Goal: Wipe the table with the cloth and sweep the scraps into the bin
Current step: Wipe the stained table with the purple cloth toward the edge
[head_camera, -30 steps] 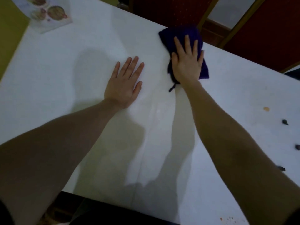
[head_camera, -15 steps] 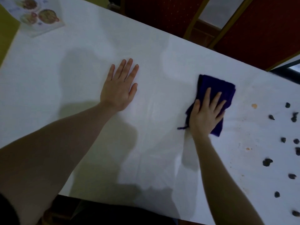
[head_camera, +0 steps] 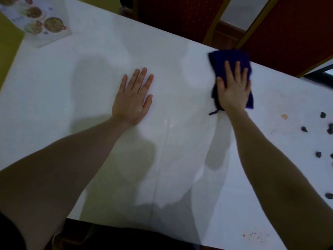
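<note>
A: Where's the cloth (head_camera: 232, 60)?

B: At the table's (head_camera: 90, 87) far edge, under the right hand (head_camera: 233, 91), fingers spread flat. The left hand (head_camera: 132, 98) lies flat too.

A: Trouble?

B: Maybe it slips off, missing the scraps (head_camera: 318, 154) right of it.

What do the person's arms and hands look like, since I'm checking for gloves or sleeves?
Both forearms are bare up to the frame edge, no sleeves showing. The left hand and right hand wear no gloves, rings, watch or wristband.

dark blue cloth (head_camera: 230, 60) flat at table (head_camera: 90, 78) far edge; dark scraps (head_camera: 322, 115) right.
</note>
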Demonstrator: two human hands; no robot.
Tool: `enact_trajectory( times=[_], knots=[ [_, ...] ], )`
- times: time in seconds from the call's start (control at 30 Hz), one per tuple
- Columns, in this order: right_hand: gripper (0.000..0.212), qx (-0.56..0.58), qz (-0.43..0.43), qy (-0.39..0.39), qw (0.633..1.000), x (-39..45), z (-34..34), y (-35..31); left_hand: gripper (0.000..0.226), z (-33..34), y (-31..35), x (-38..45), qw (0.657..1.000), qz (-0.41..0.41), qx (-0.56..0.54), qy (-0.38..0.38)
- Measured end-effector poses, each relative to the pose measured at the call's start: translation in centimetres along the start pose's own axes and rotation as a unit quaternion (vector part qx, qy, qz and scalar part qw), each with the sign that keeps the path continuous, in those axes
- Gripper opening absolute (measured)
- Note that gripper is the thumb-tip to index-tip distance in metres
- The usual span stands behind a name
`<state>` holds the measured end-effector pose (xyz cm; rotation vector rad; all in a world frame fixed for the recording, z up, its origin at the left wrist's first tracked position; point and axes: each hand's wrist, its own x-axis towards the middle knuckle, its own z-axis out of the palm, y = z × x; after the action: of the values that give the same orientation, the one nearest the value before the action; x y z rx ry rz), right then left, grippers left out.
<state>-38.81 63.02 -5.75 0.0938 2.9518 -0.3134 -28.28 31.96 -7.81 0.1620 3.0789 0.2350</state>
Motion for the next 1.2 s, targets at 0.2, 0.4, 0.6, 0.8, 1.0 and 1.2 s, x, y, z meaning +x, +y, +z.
enact_trajectory(
  times=[0.2,0.4,0.6,0.8,1.0,1.2],
  knots=[
    [0.059,0.034,0.173,0.039,0.984,-7.6,0.0,4.7,0.061,-0.1,-0.1,0.0,1.0,0.004,-0.001,-0.001],
    [0.06,0.028,0.159,0.042,0.986,-11.3,3.1,-2.7,0.063,-0.2,-0.1,0.0,1.0,0.009,0.012,-0.012],
    [0.057,0.009,-0.038,0.036,0.999,-21.2,6.9,-10.5,0.062,-0.4,-0.2,-0.2,0.999,0.012,0.006,-0.029],
    [0.058,0.002,-0.013,0.031,0.999,-34.4,8.3,-5.6,0.061,-0.9,0.0,-1.1,0.998,0.046,0.02,-0.033],
    [0.06,0.029,0.189,0.047,0.981,-30.9,5.5,1.6,0.062,-0.3,1.4,-5.6,0.995,0.097,-0.018,-0.03],
    [0.059,0.03,0.156,0.054,0.986,-25.5,6.2,-4.2,0.059,0.0,5.2,-8.5,0.993,0.1,-0.046,-0.028]
  ],
)
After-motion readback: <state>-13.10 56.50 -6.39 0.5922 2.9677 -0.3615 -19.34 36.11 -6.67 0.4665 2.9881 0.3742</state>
